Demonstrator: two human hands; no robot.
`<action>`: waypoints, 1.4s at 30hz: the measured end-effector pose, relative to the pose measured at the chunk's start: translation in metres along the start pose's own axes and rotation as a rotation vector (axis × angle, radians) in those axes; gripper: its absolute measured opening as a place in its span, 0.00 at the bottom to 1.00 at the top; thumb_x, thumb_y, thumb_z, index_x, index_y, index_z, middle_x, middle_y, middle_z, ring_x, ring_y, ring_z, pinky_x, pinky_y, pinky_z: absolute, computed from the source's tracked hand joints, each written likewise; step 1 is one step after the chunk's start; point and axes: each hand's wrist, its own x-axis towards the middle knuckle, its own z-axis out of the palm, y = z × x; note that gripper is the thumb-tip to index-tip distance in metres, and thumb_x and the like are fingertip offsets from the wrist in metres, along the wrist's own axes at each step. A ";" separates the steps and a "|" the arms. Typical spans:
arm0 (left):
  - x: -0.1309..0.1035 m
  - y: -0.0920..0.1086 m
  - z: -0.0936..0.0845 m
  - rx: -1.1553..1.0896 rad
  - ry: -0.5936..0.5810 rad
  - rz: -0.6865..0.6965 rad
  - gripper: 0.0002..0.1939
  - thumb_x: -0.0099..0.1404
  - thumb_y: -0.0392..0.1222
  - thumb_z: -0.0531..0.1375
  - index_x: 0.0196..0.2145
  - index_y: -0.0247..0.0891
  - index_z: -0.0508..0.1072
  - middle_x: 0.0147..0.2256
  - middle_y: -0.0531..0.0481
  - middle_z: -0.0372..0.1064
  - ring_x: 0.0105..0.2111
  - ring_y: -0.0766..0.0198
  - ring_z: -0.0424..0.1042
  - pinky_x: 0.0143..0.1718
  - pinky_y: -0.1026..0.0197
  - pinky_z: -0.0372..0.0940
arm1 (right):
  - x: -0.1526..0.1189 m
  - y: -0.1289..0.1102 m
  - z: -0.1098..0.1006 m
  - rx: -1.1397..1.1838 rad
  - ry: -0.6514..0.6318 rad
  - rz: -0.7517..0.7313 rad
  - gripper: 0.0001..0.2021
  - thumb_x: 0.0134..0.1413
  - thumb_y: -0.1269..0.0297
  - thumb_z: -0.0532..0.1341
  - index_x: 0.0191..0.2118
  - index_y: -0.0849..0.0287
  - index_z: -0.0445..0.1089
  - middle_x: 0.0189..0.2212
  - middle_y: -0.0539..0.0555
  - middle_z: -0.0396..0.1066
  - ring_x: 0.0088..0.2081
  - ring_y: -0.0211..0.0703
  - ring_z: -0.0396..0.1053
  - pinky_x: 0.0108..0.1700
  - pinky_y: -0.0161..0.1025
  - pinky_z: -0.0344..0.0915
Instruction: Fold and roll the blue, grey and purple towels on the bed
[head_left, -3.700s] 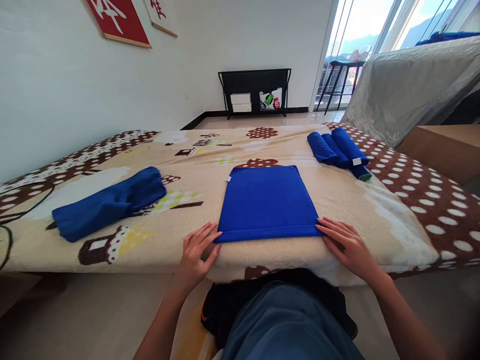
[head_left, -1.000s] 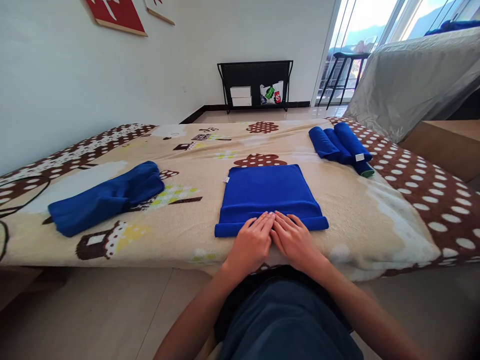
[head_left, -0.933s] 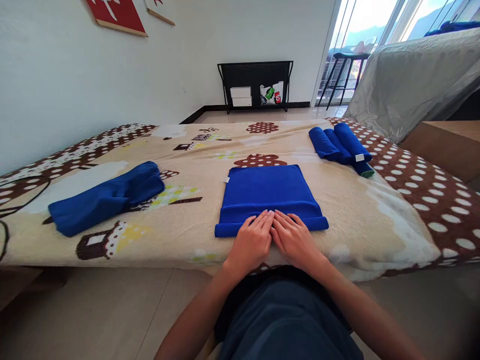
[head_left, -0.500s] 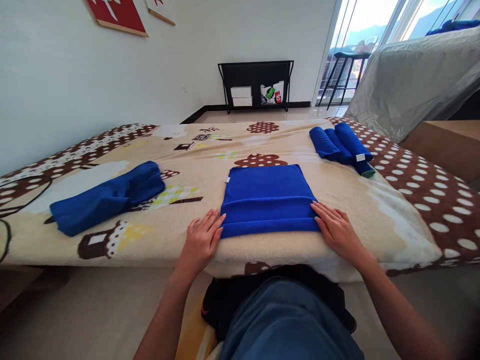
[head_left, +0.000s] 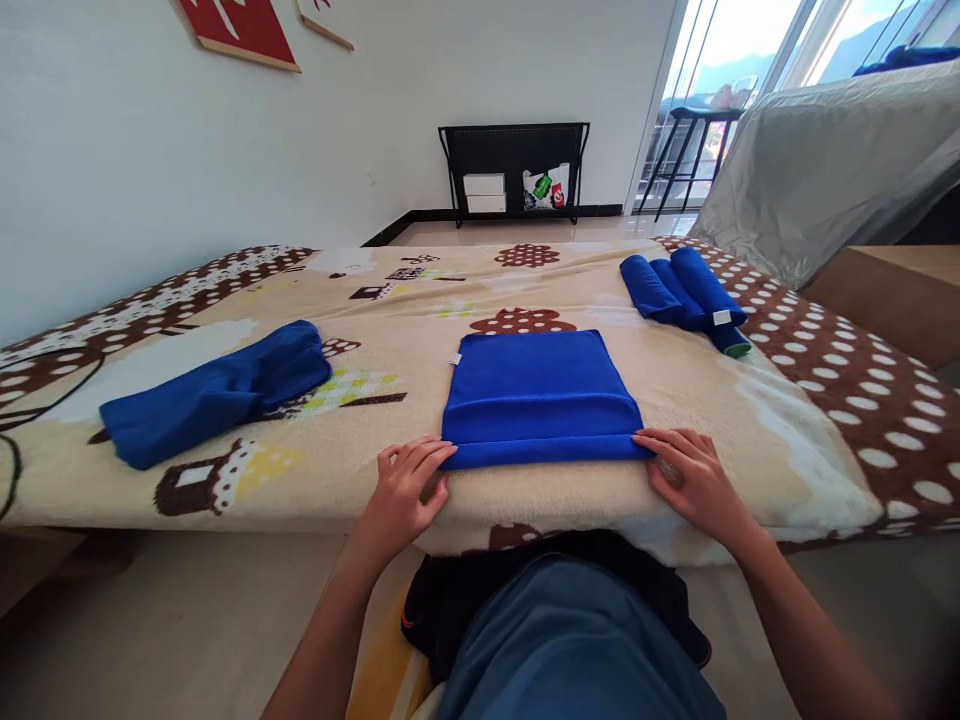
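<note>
A blue towel lies flat on the bed in front of me, its near edge folded over into a narrow strip. A small white tag sticks out at its far left corner. My left hand is closed, its fingertips on the left end of the folded strip. At the strip's right end, my right hand has its fingers bent and pinching the edge, thumb below. A soft ridge runs across the cloth just beyond the strip.
Several rolled blue towels lie together at the right. A loosely folded blue towel rests at the left, near a dark cable. Under everything is a patterned blanket. A black rack stands by the far wall.
Both hands have gone from lying with outstretched fingers beside the towel to gripping the ends of its near edge. The folded strip looks narrower and more raised.
</note>
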 end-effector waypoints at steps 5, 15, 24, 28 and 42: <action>0.004 -0.010 0.008 -0.108 0.076 -0.087 0.12 0.72 0.39 0.54 0.51 0.44 0.71 0.49 0.47 0.75 0.53 0.56 0.70 0.56 0.50 0.56 | 0.010 0.004 0.003 0.003 0.011 0.054 0.13 0.62 0.63 0.58 0.51 0.54 0.72 0.50 0.54 0.72 0.51 0.48 0.68 0.54 0.48 0.61; 0.001 -0.020 0.004 -0.077 0.064 -0.046 0.11 0.73 0.39 0.54 0.48 0.46 0.73 0.47 0.50 0.77 0.52 0.57 0.71 0.55 0.50 0.53 | 0.008 0.017 0.000 -0.022 0.046 0.002 0.12 0.62 0.62 0.59 0.48 0.50 0.75 0.49 0.54 0.71 0.48 0.48 0.69 0.52 0.48 0.60; -0.008 -0.013 -0.007 -0.051 0.103 -0.018 0.13 0.72 0.37 0.54 0.51 0.47 0.71 0.47 0.51 0.77 0.51 0.58 0.72 0.55 0.51 0.54 | 0.011 0.008 -0.018 -0.015 0.036 -0.059 0.11 0.61 0.65 0.59 0.45 0.50 0.76 0.48 0.54 0.72 0.48 0.47 0.69 0.51 0.48 0.60; -0.011 -0.009 -0.015 -0.096 0.138 -0.018 0.11 0.71 0.37 0.56 0.49 0.47 0.70 0.45 0.51 0.77 0.50 0.58 0.73 0.56 0.51 0.56 | 0.009 0.006 -0.024 0.028 0.015 -0.053 0.10 0.58 0.65 0.59 0.43 0.50 0.75 0.49 0.53 0.72 0.50 0.49 0.69 0.52 0.49 0.60; 0.005 0.016 0.001 -0.031 0.099 -0.211 0.12 0.68 0.34 0.52 0.48 0.40 0.67 0.44 0.44 0.72 0.47 0.53 0.70 0.54 0.46 0.57 | 0.020 -0.007 -0.007 -0.001 -0.018 0.159 0.12 0.59 0.65 0.54 0.42 0.55 0.73 0.57 0.56 0.66 0.55 0.54 0.63 0.53 0.53 0.60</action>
